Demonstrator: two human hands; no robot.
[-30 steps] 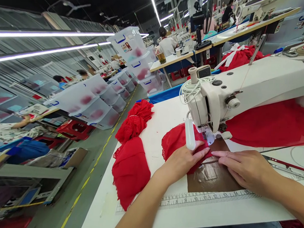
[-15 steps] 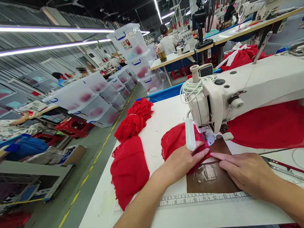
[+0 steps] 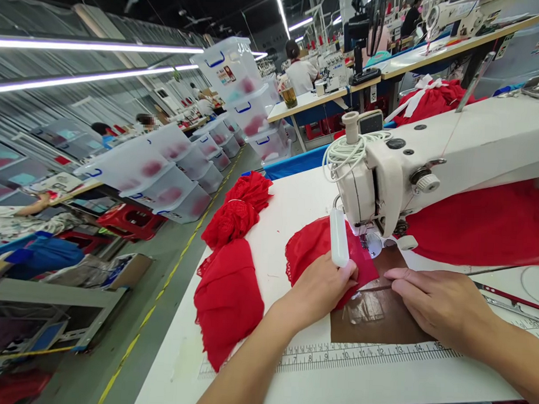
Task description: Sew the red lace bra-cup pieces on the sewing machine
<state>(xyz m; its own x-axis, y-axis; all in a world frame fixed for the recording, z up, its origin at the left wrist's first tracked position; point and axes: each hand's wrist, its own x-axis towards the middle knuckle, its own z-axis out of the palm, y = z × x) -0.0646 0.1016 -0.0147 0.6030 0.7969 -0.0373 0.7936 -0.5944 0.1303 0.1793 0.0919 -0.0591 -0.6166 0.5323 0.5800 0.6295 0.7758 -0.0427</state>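
A red lace piece [image 3: 314, 248] lies under the presser foot of a white sewing machine [image 3: 430, 160]. My left hand [image 3: 322, 286] lies on the near edge of this piece, fingers bent and pressing the fabric down. My right hand [image 3: 438, 305] rests on a brown plate [image 3: 376, 315] set into the table, fingers together and pointing left toward the red edge. A white tube light [image 3: 339, 240] hangs just above my left fingers.
A pile of red lace pieces [image 3: 229, 283] lies left on the white table [image 3: 296, 203], a bundled one [image 3: 238, 212] behind it. A printed ruler [image 3: 357, 352] runs along the front. More red fabric [image 3: 481, 224] lies behind the machine arm. Stacked plastic bins [image 3: 164, 175] line the aisle; other people work at tables.
My left fingers have drawn back and curled on the red piece. My right hand has slid slightly toward me. The view has shifted a little.
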